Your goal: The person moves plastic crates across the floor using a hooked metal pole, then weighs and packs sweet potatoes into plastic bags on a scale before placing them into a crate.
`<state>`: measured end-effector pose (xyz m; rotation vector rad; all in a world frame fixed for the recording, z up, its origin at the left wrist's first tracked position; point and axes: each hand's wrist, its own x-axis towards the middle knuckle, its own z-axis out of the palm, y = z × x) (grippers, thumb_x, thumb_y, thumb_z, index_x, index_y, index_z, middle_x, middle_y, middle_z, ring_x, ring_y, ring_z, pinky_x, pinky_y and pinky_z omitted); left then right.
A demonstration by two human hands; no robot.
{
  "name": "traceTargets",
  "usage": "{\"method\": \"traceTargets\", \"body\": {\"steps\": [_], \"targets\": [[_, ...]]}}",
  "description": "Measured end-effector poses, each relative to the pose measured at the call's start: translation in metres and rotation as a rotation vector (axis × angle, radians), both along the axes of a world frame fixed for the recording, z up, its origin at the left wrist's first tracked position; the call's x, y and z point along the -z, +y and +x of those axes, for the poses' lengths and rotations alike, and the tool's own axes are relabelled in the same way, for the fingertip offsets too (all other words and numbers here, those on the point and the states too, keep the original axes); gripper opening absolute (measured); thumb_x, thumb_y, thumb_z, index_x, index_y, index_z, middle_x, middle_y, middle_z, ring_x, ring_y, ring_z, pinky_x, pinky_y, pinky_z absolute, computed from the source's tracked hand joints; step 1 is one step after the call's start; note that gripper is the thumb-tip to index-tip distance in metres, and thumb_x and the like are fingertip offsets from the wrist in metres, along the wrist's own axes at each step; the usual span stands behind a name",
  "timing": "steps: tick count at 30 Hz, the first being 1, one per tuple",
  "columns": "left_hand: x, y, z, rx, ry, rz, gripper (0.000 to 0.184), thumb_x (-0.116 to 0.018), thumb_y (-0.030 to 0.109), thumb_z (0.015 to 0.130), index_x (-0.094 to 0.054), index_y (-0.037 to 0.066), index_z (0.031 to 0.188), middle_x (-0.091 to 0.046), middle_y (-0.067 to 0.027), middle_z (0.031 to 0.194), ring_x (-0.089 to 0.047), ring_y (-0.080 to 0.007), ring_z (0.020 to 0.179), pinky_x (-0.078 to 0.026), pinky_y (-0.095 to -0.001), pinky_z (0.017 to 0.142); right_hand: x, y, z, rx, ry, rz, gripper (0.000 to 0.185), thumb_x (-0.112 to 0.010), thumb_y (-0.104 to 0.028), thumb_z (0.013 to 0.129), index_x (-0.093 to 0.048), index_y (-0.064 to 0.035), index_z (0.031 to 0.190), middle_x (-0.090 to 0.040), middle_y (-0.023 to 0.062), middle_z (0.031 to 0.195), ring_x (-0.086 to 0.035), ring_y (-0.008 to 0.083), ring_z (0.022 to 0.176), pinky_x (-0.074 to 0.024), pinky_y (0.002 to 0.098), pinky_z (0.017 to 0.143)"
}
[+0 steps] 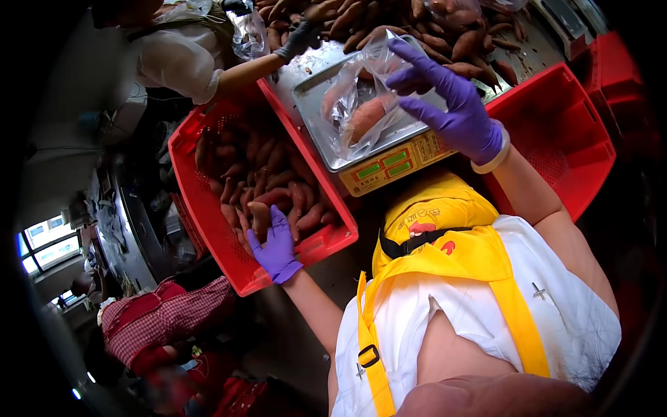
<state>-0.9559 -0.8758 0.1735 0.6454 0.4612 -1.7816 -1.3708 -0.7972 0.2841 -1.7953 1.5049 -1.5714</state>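
My left hand (pixel 276 249), in a purple glove, is at the near end of a red crate (pixel 335 238), its fingers closed round a sweet potato (pixel 260 218). Many more sweet potatoes fill that crate. Above the scale (pixel 384 169), my right hand (pixel 451 104) in a purple glove has its fingers spread and holds nothing visible. A clear plastic bag (pixel 333 125) lies on the scale's metal plate with sweet potatoes (pixel 370 117) inside. The right fingertips are close to the bag's upper right side; whether they touch it is unclear.
A heap of sweet potatoes (pixel 467 45) covers the far part of the metal table (pixel 297 71). A co-worker's gloved hand (pixel 300 42) reaches over it from the left. Another red crate (pixel 556 125) stands right of the scale. Another person (pixel 167 313) bends at lower left.
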Motion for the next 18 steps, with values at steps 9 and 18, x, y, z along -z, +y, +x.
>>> {"method": "traceTargets", "body": {"steps": [9, 18], "targets": [[-0.076, 0.026, -0.157, 0.333, -1.422, -0.986, 0.065, -0.056, 0.031, 0.094, -0.028, 0.008, 0.147, -0.04, -0.0137, 0.142, -0.04, -0.022, 0.13, -0.031, -0.0377, 0.106, -0.005, 0.002, -0.011, 0.096, 0.032, -0.052, 0.048, -0.06, -0.001, 0.089, -0.047, -0.0015, 0.135, -0.063, 0.01, 0.121, -0.064, 0.0161, 0.101, -0.0498, 0.0274, 0.09], [-0.038, -0.023, -0.218, 0.678, -2.027, -1.046, 0.019, -0.066, 0.015, 0.082, -0.07, 0.002, 0.094, -0.066, -0.0079, 0.072, -0.063, -0.0204, 0.066, -0.05, -0.032, 0.071, 0.077, -0.024, -0.029, -0.076, 0.955, 0.778, 0.019, -0.06, -0.01, 0.08, -0.068, -0.0091, 0.097, -0.069, 0.0151, 0.088, -0.068, 0.0325, 0.083, -0.0543, 0.0387, 0.072]]}}
